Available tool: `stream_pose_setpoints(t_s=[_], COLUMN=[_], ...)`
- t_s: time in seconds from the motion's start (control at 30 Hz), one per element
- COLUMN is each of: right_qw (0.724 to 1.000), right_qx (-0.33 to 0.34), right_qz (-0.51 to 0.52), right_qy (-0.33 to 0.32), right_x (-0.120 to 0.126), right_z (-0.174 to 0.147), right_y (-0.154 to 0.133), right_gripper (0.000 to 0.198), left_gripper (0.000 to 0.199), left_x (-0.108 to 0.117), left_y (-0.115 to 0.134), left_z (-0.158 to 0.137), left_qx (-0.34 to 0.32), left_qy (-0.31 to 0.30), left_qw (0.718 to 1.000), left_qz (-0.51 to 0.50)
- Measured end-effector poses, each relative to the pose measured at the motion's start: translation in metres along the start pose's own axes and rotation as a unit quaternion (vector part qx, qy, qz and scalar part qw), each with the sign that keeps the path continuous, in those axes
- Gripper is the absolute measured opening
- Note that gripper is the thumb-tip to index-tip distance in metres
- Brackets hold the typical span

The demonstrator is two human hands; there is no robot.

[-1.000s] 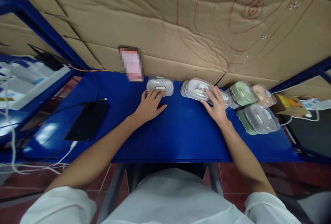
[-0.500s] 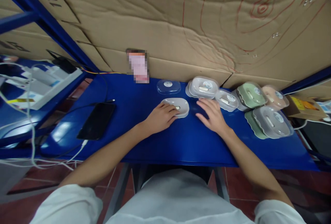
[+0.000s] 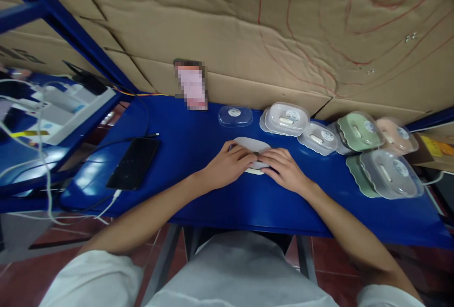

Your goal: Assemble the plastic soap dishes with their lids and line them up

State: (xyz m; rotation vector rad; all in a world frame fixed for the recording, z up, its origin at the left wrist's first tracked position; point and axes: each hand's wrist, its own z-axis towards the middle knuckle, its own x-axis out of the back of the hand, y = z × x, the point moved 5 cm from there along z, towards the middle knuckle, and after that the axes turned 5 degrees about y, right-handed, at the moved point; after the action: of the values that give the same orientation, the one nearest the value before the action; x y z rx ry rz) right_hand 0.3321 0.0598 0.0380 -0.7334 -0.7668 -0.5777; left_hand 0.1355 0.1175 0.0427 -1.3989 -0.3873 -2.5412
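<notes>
Both hands are gripping a pale grey oval dish (image 3: 251,143) near the middle of the table (image 3: 213,203), about midway between its front and back edges. The left hand (image 3: 232,165) is curling its fingers over the dish's left side; the right hand (image 3: 286,170) is closing on its right side, the fingertips nearly meeting. A cream-coloured strip (image 3: 254,171) is showing at the dish's near side. Behind the dish, a clear plastic lid (image 3: 235,118) with a round sticker is lying close to the back edge. Lidded grey boxes (image 3: 288,118) are sitting to the lid's right; green (image 3: 354,132) and peach lidded boxes (image 3: 392,137) are standing towards the back right corner. A black tablet (image 3: 133,162) is lying near the left edge.
</notes>
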Motion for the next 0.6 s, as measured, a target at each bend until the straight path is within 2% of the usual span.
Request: stream_pose_setpoints(t_s=[0.1, 0.17, 0.3, 0.37, 0.43, 0.5, 0.6], right_qw=[0.995, 0.987, 0.958, 0.945, 0.94, 0.942, 0.955], right_qx=[-0.049, -0.102, -0.223, -0.264, -0.281, -0.282, -0.251], right_qz=[0.039, 0.061, 0.078, 0.072, 0.067, 0.068, 0.069], right_qy=[0.072, 0.11, 0.164, 0.179, 0.179, 0.168, 0.14], right_x=[0.01, 0.016, 0.024, 0.026, 0.027, 0.027, 0.025], right_z=[-0.003, -0.007, -0.015, -0.018, -0.018, -0.017, -0.014], right_y=[0.008, 0.018, 0.037, 0.042, 0.044, 0.042, 0.034], right_gripper=[0.027, 0.023, 0.027, 0.029, 0.031, 0.032, 0.032], left_gripper=[0.026, 0.026, 0.029, 0.024, 0.015, 0.015, 0.032], left_x=[0.012, 0.017, 0.006, -0.001, -0.003, 0.002, 0.016], left_y=[-0.001, 0.003, 0.011, 0.01, 0.008, 0.002, -0.008], left_z=[0.002, 0.002, -0.002, -0.005, -0.008, -0.008, -0.005], left_qx=[0.012, -0.005, -0.059, -0.067, -0.066, -0.057, -0.048], left_qy=[0.062, 0.067, -0.04, -0.09, -0.116, -0.114, -0.079], left_qw=[0.998, 0.997, 0.997, 0.994, 0.991, 0.992, 0.996], left_qz=[0.02, 0.023, 0.015, 0.013, -0.003, -0.021, -0.011])
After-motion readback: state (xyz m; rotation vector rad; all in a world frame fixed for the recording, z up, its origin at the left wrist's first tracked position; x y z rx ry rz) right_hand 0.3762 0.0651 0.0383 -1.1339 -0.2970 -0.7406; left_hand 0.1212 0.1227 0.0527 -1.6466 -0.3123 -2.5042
